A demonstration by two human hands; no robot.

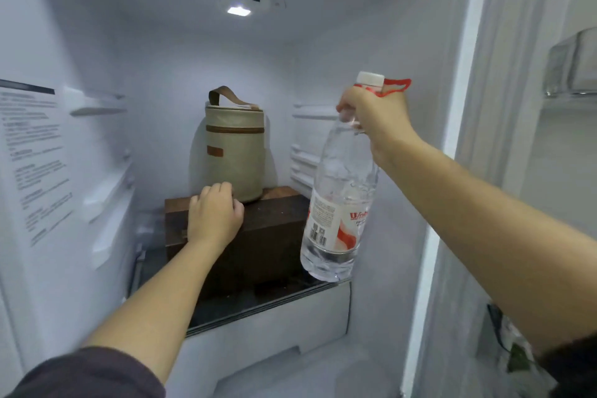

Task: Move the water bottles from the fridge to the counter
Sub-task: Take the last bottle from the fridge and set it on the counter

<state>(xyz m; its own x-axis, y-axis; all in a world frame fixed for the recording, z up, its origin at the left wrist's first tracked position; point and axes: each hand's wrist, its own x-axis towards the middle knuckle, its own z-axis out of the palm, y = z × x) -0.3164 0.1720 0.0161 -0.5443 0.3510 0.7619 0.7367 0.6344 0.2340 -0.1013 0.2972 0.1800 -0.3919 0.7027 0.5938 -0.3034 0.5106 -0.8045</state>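
Clear water bottle (339,197), white cap, tilted, right hand (378,116) gripping neck.

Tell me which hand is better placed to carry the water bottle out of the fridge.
Right. The right hand grips the water bottle by its neck at the shelf's front right, while the left hand rests on the dark box.

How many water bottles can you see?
1. The clear plastic white-capped water bottle is held by the right hand, right of the dark wooden box. More may be hidden behind it.
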